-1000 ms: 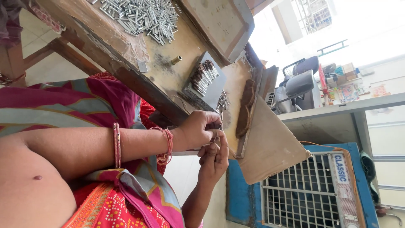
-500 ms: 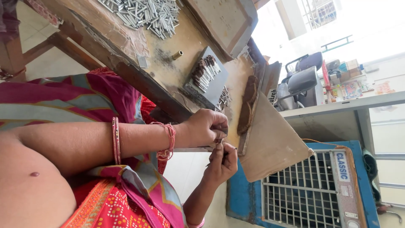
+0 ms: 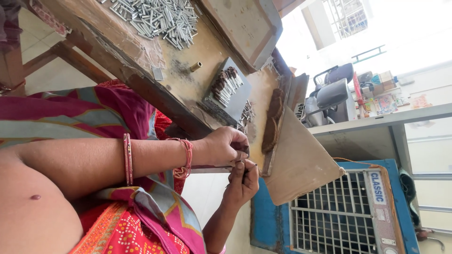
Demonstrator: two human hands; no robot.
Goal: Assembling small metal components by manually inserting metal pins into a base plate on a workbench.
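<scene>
- Pinching a thin dark metal pin (image 3: 250,168) at the worn wooden workbench (image 3: 141,70) edge: left hand (image 3: 227,146) and right hand (image 3: 242,182), both closed on it (fingertips touching).
- Nearby on bench: grey metal tray of brown-tipped pins (image 3: 228,89), pile of silver metal tubes (image 3: 157,18), small brass cylinder (image 3: 196,67).

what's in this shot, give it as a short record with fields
left hand: fingers closed, pinching a small thin piece at the workbench edge
right hand: fingertips meet the left hand's on that piece
workbench: worn wood
metal pins: loose pile, far end
small tray: holds pins with brown tips
cardboard sheet: leans beyond the hands
</scene>
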